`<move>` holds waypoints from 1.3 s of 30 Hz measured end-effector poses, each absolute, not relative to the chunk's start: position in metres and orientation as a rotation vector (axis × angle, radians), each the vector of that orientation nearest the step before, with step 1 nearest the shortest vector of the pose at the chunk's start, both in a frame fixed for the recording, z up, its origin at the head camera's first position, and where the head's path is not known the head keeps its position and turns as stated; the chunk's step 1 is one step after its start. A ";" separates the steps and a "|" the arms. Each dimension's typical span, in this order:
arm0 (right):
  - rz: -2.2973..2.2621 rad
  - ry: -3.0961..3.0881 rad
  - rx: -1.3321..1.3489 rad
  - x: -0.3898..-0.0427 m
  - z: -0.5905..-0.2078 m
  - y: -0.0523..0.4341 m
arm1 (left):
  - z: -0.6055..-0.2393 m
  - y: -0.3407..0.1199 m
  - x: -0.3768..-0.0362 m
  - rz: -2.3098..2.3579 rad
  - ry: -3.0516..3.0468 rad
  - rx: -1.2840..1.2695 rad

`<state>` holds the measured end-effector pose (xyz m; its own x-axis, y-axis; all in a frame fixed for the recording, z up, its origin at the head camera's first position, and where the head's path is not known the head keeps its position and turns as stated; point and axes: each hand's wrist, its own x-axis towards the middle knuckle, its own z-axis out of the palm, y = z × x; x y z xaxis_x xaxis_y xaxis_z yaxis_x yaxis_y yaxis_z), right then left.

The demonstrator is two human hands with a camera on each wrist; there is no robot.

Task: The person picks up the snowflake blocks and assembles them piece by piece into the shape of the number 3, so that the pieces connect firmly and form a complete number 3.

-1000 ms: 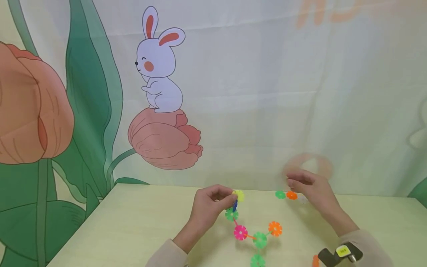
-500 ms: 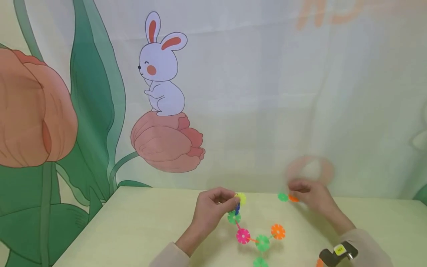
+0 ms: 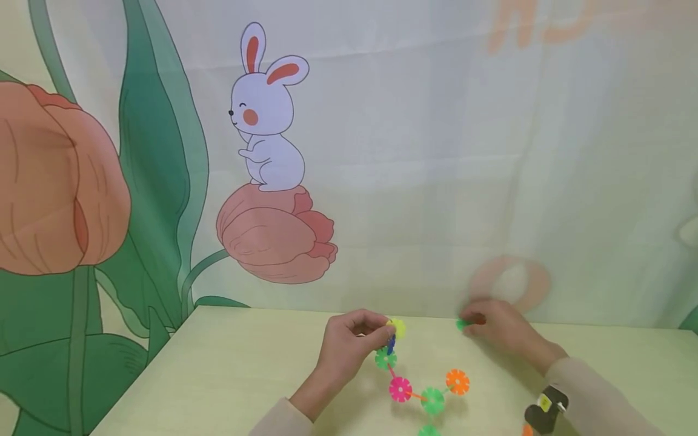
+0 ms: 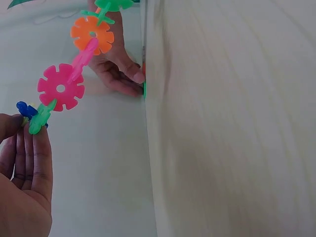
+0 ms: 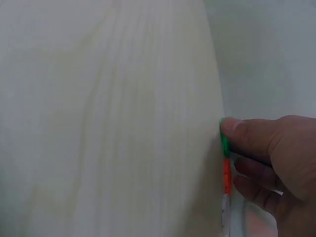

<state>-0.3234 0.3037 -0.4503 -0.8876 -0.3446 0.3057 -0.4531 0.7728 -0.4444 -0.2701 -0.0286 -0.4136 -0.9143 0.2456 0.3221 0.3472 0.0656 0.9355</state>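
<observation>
My left hand [image 3: 354,345] pinches the upper end of a chain of plastic snowflake discs, where a yellow disc [image 3: 398,329] and a blue disc [image 3: 391,345] join. From there the chain runs down through a green disc [image 3: 385,358], a pink disc [image 4: 60,88] and another green disc [image 3: 432,401], with an orange disc [image 3: 457,382] branching to the right. At the table's back edge, thumb and finger of my right hand [image 3: 504,330] pinch a loose green disc [image 5: 225,140]. An orange disc [image 5: 227,175] and a whitish disc [image 5: 225,215] lie beside it, hidden by the hand in the head view.
The pale wooden table [image 3: 234,369] meets a hanging cloth [image 3: 403,230] printed with a rabbit and tulips at its back edge. An orange piece [image 3: 527,430] lies near the front, partly behind the black strap mount [image 3: 547,410] on the right wrist.
My right hand has come down and moved left, past the whitish and orange discs, onto the loose green disc. The left hand keeps its grip on the chain; the head view has shifted slightly.
</observation>
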 end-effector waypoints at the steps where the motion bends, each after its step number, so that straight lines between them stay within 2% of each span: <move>1: 0.758 -2.771 0.624 -0.324 -0.450 0.304 | -0.414 -0.028 -0.270 -2.000 -2.234 -0.627; 9: 0.791 -2.776 0.670 -0.324 -0.451 0.312 | -0.412 -0.026 -0.270 -2.005 -2.226 -0.635; 16: 0.953 -2.752 0.584 -0.310 -0.446 0.307 | -0.412 -0.026 -0.269 -2.000 -2.240 -0.632; 25: 1.161 -2.608 0.551 -0.279 -0.394 0.277 | -0.413 -0.026 -0.269 -1.998 -2.231 -0.629; 31: 1.198 -2.475 0.618 -0.257 -0.374 0.247 | -0.413 -0.026 -0.268 -2.016 -2.219 -0.621; 39: 1.275 -2.310 0.847 -0.250 -0.375 0.223 | -0.413 -0.026 -0.268 -2.002 -2.217 -0.631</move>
<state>-0.2499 0.2228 -0.3751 -0.7516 -0.3261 0.5733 -0.6589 0.4104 -0.6304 -0.2681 -0.0257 -0.4132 -0.9109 0.2417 0.3345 0.3573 0.0563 0.9323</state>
